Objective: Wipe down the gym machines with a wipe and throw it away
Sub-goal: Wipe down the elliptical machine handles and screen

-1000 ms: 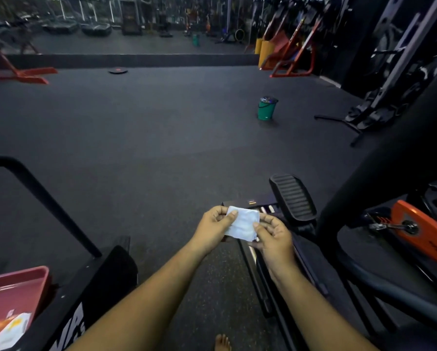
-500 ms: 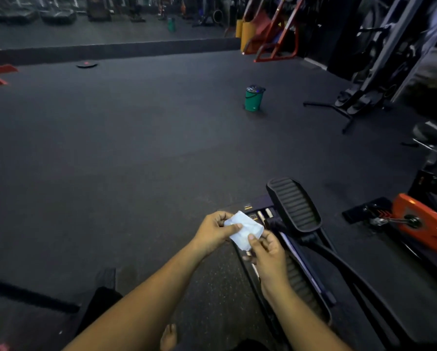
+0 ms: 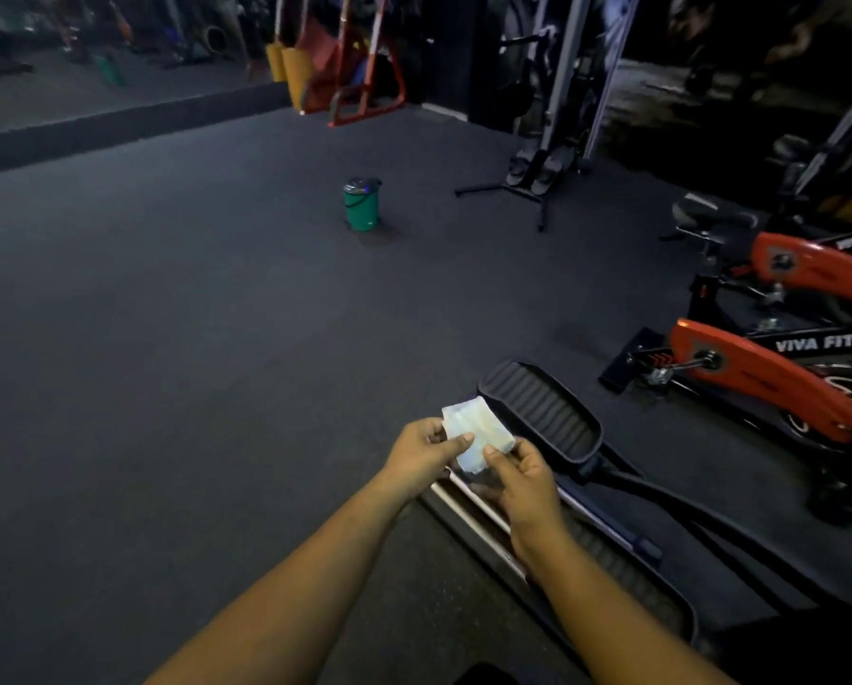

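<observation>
floor (image 3: 191, 338): i see a wide dark rubber gym floor, dimly lit.
exercise bikes (image 3: 779, 373): two red and black bikes stand at my right, well apart from my hands.
elliptical pedal (image 3: 542, 412): a ribbed black pedal sits just beyond my hands, its rail running back under them.
green bin (image 3: 362, 205): a small lidded bin stands far ahead on the open floor.
left hand (image 3: 421, 454): it pinches the near left edge of the wipe.
right hand (image 3: 525, 479): it pinches the lower right edge.
wipe (image 3: 475, 432): pale and partly folded, held in the air between both hands, just beside the pedal.
doing it well: i judge i should fold it to a clean face, keep a firm pinch, then press flat along the pedal's ridges.
</observation>
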A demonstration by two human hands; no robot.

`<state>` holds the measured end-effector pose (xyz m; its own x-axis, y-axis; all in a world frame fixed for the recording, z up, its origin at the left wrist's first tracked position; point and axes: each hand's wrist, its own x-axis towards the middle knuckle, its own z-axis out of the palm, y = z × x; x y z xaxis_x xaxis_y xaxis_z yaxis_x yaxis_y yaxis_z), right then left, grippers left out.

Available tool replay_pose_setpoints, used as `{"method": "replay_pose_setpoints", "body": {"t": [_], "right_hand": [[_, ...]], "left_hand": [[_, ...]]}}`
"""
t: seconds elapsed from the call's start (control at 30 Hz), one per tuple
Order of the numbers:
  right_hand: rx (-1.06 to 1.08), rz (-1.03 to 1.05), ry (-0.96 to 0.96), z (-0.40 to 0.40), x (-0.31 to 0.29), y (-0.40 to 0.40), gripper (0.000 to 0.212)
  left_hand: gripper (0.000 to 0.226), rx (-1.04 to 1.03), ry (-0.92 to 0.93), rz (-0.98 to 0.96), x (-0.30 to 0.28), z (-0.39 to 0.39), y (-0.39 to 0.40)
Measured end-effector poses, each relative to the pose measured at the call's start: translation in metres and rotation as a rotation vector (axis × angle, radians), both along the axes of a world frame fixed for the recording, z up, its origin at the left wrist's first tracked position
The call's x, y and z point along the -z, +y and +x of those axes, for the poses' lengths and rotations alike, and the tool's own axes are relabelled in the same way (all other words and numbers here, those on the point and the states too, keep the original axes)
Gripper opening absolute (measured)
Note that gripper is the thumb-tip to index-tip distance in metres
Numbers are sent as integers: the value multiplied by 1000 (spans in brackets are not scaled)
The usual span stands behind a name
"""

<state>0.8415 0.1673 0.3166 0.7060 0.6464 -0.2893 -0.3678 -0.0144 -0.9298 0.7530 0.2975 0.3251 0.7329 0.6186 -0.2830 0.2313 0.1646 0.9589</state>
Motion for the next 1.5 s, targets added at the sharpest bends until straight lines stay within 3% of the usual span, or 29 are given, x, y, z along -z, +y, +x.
{"method": "replay_pose_setpoints", "body": {"t": [0.17,0.37,0.5,0.83,1.17,1.33,1.5], "right_hand": [[22,-8,-61,29,-14,53,18],[135,-17,-125,106,-6,138,13],[253,-12,-114,158,-2,193,8],[402,-24,-146,271,-22,297,8],[747,-84,-221,335,-31,397,10],[996,-111,-244,346,-54,462,10],[1129,-106,-273,359,-76,498,11]], "left_hand": [[5,107,22,113,-4,30,76],[44,280,16,228,-9,114,165],[26,321,32,177,-16,168,215],[16,412,19,229,-34,298,333],[11,779,-129,278,-30,434,447],[17,1052,-186,319,-50,484,509],[8,1162,-252,331,-72,527,536]]}}
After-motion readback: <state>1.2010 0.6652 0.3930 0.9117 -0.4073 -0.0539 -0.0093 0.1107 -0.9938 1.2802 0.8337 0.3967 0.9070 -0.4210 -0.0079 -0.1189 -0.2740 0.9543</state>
